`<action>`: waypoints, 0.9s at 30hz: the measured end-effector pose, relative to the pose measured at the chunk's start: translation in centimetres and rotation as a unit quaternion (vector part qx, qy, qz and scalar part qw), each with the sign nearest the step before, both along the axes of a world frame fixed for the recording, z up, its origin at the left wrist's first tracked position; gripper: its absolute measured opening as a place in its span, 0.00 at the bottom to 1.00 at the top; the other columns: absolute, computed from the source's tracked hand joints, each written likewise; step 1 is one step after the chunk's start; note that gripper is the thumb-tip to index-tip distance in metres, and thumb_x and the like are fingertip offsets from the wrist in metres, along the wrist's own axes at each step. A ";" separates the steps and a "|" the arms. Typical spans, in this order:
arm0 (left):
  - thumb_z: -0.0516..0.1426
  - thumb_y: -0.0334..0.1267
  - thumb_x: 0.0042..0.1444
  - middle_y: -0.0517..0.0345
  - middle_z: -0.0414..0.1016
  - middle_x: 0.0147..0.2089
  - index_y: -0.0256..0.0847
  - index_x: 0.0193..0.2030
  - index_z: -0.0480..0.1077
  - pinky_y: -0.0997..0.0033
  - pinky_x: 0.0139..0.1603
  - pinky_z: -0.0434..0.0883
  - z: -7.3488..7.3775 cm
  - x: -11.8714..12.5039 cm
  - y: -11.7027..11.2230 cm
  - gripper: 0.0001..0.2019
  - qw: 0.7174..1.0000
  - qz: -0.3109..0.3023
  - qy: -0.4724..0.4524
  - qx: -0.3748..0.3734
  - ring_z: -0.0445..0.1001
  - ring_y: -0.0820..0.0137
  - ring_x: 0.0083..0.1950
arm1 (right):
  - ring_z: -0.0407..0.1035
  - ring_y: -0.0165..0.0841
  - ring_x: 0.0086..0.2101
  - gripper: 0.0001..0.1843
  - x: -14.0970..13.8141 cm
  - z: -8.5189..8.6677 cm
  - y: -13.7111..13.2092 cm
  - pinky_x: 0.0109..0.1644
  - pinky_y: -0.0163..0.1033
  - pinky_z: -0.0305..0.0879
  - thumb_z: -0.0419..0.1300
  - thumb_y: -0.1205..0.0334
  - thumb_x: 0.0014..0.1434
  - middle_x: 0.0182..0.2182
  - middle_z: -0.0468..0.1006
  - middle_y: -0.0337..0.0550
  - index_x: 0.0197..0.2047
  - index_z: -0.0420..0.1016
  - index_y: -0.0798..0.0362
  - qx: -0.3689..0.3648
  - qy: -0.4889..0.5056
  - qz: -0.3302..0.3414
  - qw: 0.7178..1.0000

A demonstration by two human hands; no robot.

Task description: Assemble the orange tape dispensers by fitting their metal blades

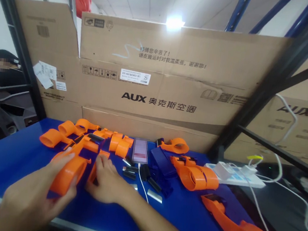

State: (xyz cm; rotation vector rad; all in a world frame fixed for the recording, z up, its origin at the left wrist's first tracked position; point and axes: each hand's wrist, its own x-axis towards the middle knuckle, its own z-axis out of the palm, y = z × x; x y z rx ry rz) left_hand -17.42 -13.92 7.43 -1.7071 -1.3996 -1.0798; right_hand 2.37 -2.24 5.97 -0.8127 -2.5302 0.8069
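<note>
My left hand grips an orange plastic tape-dispenser shell at the near left of the blue table. My right hand rests just to its right, fingers curled over a small orange piece that lies against the shell. Behind the hands lies a heap of more orange dispenser parts with small black rollers among them.
Dark blue parts, black rollers and a metal blade lie mid-table. More orange shells and a long orange handle are at right. A white power strip with cables sits at right. Cardboard boxes wall the back. Another person sits far left.
</note>
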 end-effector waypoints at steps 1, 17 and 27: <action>0.67 0.42 0.55 0.54 0.83 0.53 0.47 0.65 0.71 0.65 0.36 0.69 0.2 0.4 0.2 0.29 1.000 0.011 0.025 0.008 0.80 0.63 0.34 | 0.53 0.57 0.66 0.48 0.6 0.2 0.3 0.67 0.61 0.54 0.64 0.51 0.58 0.68 0.57 0.62 0.75 0.49 0.56 -0.001 0.000 -0.002 1.000; 0.66 0.50 0.55 0.48 0.66 0.71 0.52 0.72 0.60 0.48 0.60 0.73 -2.3 11.9 6.5 0.38 0.923 -0.284 -0.150 -0.211 0.72 0.48 0.64 | 0.74 0.40 0.47 0.18 10.0 1.5 5.8 0.53 0.45 0.72 0.67 0.52 0.59 0.48 0.79 0.43 0.50 0.75 0.47 -0.147 0.405 -0.177 0.885; 0.63 0.52 0.59 0.45 0.78 0.58 0.44 0.59 0.74 0.52 0.63 0.67 -1.4 18.0 16.3 0.24 0.611 -0.478 -0.526 -0.348 0.75 0.53 0.59 | 0.72 0.42 0.53 0.25 14.3 0.6 7.5 0.61 0.51 0.66 0.69 0.51 0.57 0.53 0.78 0.46 0.56 0.72 0.46 -0.058 0.417 -0.243 0.874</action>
